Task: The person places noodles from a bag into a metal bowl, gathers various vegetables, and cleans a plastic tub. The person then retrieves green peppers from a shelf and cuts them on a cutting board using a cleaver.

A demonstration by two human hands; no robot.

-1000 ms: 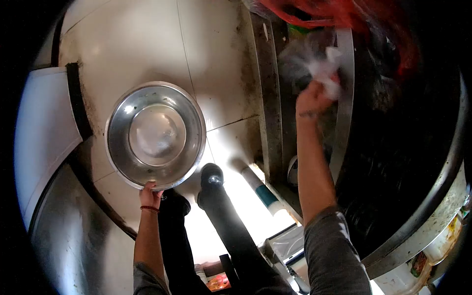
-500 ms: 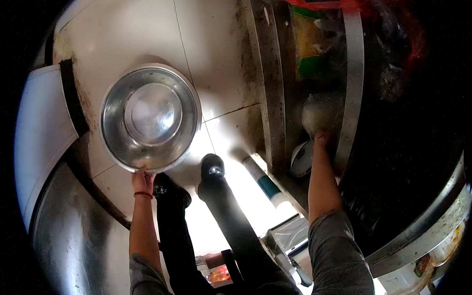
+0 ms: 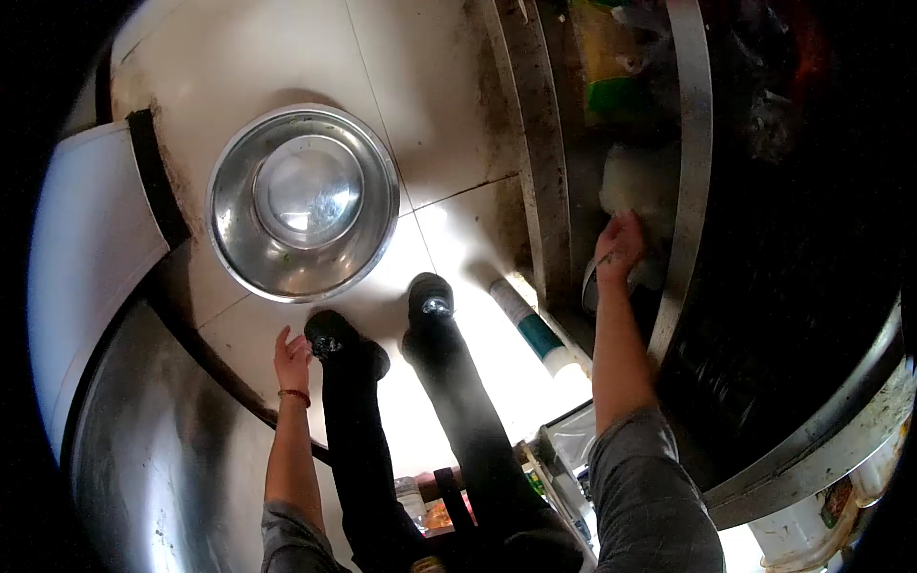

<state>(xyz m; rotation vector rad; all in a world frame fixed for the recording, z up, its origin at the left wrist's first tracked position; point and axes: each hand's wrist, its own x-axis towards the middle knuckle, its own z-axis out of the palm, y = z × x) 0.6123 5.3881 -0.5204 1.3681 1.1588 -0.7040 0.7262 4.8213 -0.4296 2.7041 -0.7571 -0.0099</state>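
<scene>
A round stainless steel basin (image 3: 373, 234) sits on the tiled floor in front of my feet, with a few small green bits inside. My left hand (image 3: 292, 357) is just below its near rim, apart from it, fingers spread and holding nothing. To the right, my right hand (image 3: 619, 250) reaches into a low shelf, its fingers curled at the lower end of a pale, cloudy plastic bag (image 3: 630, 180). What the bag contains is unclear. A white bowl (image 3: 589, 288) lies beside my right wrist, partly hidden by the forearm.
The metal shelf edge (image 3: 694, 143) and a lower rail (image 3: 540, 143) flank my right hand. A yellow and green package (image 3: 611, 72) lies deeper in the shelf. A white and teal cylinder (image 3: 535, 329) is on the floor by my foot. A curved metal surface (image 3: 158, 411) stands at left.
My left hand has let go of the basin's rim and drawn back toward me, fingers opening. My right hand has come more into sight at the lower end of the pale bag.
</scene>
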